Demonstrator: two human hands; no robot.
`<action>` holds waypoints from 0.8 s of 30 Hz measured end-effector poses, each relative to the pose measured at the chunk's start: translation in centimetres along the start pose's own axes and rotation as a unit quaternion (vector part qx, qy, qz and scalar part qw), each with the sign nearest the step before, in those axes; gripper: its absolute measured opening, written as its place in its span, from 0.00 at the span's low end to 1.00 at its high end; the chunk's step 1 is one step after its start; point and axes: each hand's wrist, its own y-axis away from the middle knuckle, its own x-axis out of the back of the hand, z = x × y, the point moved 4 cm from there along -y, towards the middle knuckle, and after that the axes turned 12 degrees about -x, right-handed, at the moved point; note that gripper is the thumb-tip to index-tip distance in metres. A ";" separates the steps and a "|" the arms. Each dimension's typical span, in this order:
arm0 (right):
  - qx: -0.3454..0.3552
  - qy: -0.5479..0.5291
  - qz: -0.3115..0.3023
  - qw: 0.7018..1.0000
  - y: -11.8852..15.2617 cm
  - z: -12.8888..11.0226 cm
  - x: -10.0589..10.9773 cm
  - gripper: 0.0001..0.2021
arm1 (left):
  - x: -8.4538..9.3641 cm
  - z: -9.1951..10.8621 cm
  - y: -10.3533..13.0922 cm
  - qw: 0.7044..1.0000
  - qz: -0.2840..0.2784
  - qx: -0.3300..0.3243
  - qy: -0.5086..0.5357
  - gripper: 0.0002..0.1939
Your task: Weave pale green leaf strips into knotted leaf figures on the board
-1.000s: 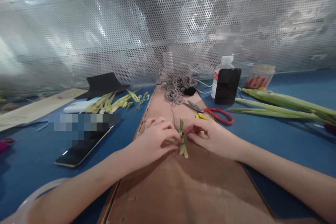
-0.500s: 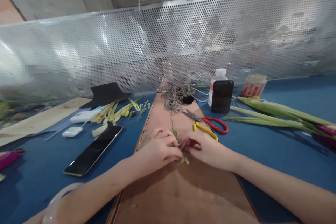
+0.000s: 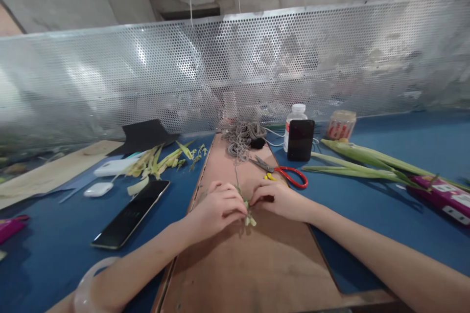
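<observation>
Right between the fingers, a small green leafy bundle [image 3: 249, 218].
Its pale ends splay below the fingertips; the left hand [image 3: 219, 206] pinches it, fingers nearly closed, and the right hand [image 3: 276, 199] curls beside it, its grip hidden from me.

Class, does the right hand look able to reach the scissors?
Probably yes: the scissors lie just beyond the right hand, red handle uncovered, though that hand is at the green strips.
</observation>
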 end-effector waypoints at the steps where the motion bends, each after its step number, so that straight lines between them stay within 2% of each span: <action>1: -0.001 -0.006 -0.002 1.000 0.0 -0.1 0.0 0.05 | 0.0 -0.1 0.0 1.000 0.001 0.009 0.014 0.06; 10: 0.015 -0.015 -0.002 1.000 0.1 -1.2 -0.3 0.04 | -0.8 -1.7 0.4 0.983 0.069 0.142 0.095 0.05; 16: -0.001 -0.025 0.001 1.000 0.1 -1.2 -0.8 0.03 | -0.9 -1.5 0.6 0.971 0.096 0.175 0.129 0.02; 24: -0.007 -0.034 0.014 0.999 -0.1 -1.0 -1.5 0.03 | -0.9 -1.4 0.6 0.964 0.100 0.195 0.148 0.03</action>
